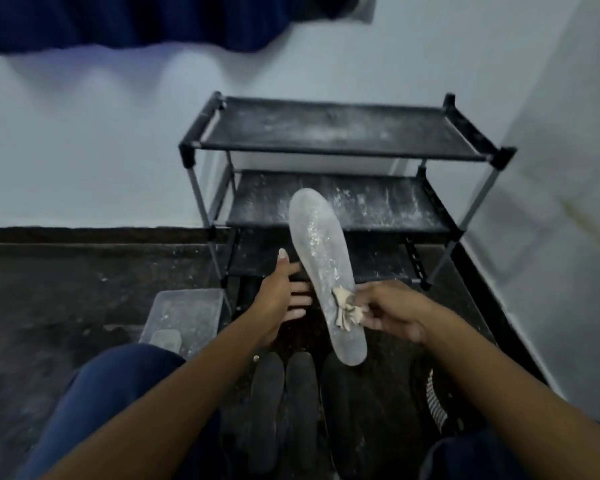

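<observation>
Insole (pixel 319 244) held up, crumpled cloth (pixel 347 311) pressed to it

The right hand (pixel 392 313) pinches a small wad of beige cloth, creased into folds, and holds it against the lower half of the insole. The left hand (pixel 281 292) lies flat behind the insole's left edge, fingers straight and spread against its back, thumb lifted clear.

The insole is a long, thin, pale grey sheet with rounded ends. Its matte face is flecked with white flakes, and it is tilted with the toe end pointing up and away in front of the rack.

Under the hands, several dark, felt-like insoles (pixel 267 393) lie side by side on the floor. Just to their right is a black shoe (pixel 433 400) with a white ribbed strip.

To the left sits a clear plastic tub (pixel 187 306), rectangular and dusty, with a grey lump inside. Beyond stands a shoe rack (pixel 343 133) of grey metal tubes, black plastic corner joints and black fabric shelves streaked with white powder.

The floor (pixel 66 289) is dark and speckled, and the wall (pixel 101 150) is smooth and pale.
</observation>
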Action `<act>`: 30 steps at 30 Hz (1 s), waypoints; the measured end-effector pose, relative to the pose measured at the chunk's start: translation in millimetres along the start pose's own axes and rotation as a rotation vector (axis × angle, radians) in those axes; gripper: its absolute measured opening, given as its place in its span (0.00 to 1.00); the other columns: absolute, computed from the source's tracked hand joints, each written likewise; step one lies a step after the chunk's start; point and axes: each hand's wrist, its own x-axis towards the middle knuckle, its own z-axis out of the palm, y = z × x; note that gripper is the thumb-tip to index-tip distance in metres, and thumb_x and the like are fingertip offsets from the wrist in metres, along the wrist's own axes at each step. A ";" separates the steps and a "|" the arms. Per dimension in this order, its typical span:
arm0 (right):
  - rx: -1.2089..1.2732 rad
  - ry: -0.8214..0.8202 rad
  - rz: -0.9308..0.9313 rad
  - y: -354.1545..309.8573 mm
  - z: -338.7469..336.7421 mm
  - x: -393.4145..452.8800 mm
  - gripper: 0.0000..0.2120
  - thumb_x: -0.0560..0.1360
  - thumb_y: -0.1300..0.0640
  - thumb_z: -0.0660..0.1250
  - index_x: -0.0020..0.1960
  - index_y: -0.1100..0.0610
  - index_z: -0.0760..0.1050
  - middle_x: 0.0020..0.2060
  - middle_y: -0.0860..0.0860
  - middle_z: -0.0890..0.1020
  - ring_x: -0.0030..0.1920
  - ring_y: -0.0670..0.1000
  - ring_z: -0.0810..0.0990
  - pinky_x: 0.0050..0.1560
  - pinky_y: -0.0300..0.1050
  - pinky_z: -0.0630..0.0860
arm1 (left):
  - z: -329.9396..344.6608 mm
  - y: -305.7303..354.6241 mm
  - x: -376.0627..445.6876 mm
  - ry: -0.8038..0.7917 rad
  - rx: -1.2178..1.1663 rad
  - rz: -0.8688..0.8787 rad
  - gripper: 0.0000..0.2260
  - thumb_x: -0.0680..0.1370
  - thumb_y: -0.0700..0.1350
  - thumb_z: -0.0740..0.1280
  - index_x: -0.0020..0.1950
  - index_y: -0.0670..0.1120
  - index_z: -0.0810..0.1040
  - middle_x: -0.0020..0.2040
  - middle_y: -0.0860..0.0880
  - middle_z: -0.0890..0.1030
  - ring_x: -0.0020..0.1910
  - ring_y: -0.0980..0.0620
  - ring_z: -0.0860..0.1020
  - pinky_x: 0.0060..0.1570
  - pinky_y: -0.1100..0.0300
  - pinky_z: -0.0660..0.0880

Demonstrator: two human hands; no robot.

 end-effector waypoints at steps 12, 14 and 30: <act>-0.067 -0.168 0.082 16.7 31.2 -20.8 0.08 0.71 0.70 0.67 0.49 0.64 0.79 0.36 0.55 0.82 0.36 0.49 0.81 0.35 0.41 0.79 | -19.2 11.1 -12.4 -0.134 -0.672 0.015 0.34 0.78 0.67 0.47 0.65 0.43 0.74 0.65 0.34 0.74 0.63 0.35 0.73 0.62 0.42 0.70; -0.087 -0.194 0.101 18.0 35.3 -18.1 0.05 0.71 0.70 0.67 0.45 0.64 0.79 0.35 0.55 0.83 0.34 0.49 0.81 0.37 0.41 0.80 | -19.8 9.2 -6.6 -0.174 -0.703 -0.034 0.35 0.77 0.69 0.46 0.65 0.44 0.73 0.62 0.34 0.76 0.62 0.33 0.74 0.63 0.40 0.69; -0.210 -0.054 -0.425 -34.9 8.4 -27.8 0.11 0.71 0.72 0.67 0.49 0.60 0.78 0.36 0.53 0.80 0.34 0.46 0.79 0.34 0.35 0.77 | -11.4 16.4 -4.9 -0.388 -0.648 -0.173 0.37 0.72 0.73 0.49 0.56 0.44 0.79 0.52 0.37 0.82 0.49 0.37 0.82 0.51 0.38 0.74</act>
